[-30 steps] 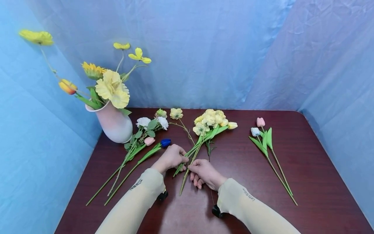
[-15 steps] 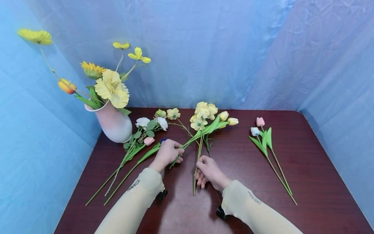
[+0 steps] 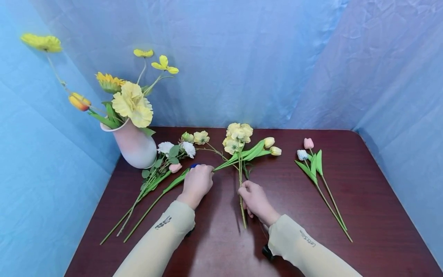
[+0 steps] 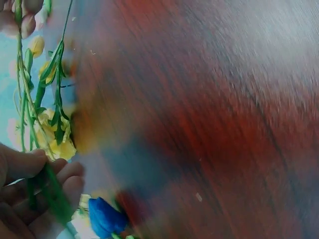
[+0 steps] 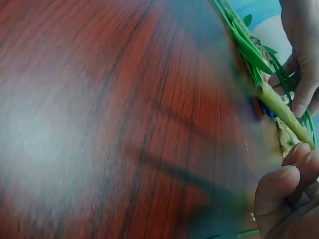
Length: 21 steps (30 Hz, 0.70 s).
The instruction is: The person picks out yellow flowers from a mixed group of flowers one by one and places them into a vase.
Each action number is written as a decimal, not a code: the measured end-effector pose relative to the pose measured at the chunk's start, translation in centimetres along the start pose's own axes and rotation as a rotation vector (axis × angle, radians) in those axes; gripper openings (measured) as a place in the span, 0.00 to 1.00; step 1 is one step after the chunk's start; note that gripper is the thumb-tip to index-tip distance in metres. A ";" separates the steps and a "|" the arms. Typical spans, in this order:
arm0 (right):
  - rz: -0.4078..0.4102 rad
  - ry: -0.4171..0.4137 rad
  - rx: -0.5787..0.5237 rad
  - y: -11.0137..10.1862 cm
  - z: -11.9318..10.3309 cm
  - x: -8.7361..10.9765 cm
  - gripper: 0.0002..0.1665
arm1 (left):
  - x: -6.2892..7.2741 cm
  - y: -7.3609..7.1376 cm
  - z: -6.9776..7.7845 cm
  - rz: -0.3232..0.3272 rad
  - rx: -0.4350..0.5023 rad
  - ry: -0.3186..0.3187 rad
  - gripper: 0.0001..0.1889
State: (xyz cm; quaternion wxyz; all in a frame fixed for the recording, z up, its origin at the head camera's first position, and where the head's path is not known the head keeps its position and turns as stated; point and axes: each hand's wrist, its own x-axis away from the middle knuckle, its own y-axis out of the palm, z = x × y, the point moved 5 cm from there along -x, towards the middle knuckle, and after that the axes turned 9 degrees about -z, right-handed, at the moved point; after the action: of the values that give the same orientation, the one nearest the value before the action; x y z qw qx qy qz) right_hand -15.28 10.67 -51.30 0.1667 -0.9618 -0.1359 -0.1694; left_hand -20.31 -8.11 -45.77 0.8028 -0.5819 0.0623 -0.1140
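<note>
pinching a stem between thumb and fingers, the right hand (image 3: 254, 198) holds a pale yellow flower spray (image 3: 238, 132) near the middle of the table (image 3: 297, 246), its blossoms pointing to the back edge and its lower end sticking out below the grip. the left hand (image 3: 199, 182) has thumb and fingers closed round the green stems of two yellow tulips (image 3: 269, 142), whose heads point to the right; in the head view these stems cross the spray's, and whether they touch i cannot tell. a blue tulip (image 4: 105, 217) lies just beside the left hand, mostly hidden behind it from above. further left lie a pink tulip (image 3: 175, 167) and white flowers (image 3: 188, 149), with a vase (image 3: 135, 148) of yellow and orange blooms (image 3: 132, 104) standing behind them. well apart on the right lie a light blue tulip (image 3: 302, 155) and a second pink one (image 3: 308, 143), side by side.
</note>
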 end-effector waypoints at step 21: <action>0.223 -0.133 0.435 -5.4 -0.8 0.9 0.08 | 1.4 -3.0 -1.7 0.413 -0.221 0.157 0.15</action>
State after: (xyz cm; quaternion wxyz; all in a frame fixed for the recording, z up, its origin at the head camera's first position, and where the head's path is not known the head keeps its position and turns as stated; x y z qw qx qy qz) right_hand -16.43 15.47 -48.78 0.3779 -0.9214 -0.0730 -0.0532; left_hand -19.67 -10.90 -43.43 0.7333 -0.6304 0.2541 0.0154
